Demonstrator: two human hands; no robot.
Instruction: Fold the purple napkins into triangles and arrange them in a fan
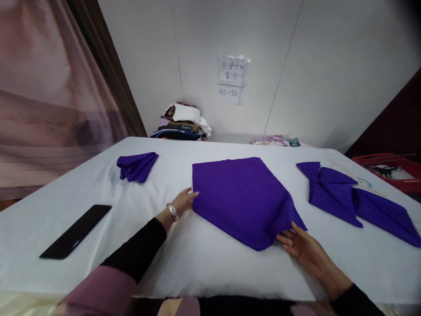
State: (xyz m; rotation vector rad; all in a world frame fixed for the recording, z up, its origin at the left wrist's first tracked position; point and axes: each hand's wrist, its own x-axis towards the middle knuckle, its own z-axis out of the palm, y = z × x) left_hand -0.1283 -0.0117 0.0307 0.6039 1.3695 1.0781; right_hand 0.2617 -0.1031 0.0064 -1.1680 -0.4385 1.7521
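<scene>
A purple cloth napkin [238, 197] lies in the middle of the table, unevenly folded, with several corners and a loose, raised lower right side. At its left edge, my left hand [184, 202] has its fingertips closed on the fabric. My right hand [301, 248] grips the lower right edge, the thumb above and some fingers partly hidden beneath the cloth. Left of it stands a gathered, pleated purple napkin [137, 167]. Over on the right, another purple napkin [338, 191] is folded into pointed shapes that spread toward the table's right edge.
A dark flat phone-like slab [77, 230] lies on the white-covered table [210, 272] at left. Piled clothes [182, 123] and more fabric [274, 140] sit behind the far edge. A red basket [391, 171] stands at right; handwritten signs [232, 79] hang on the wall.
</scene>
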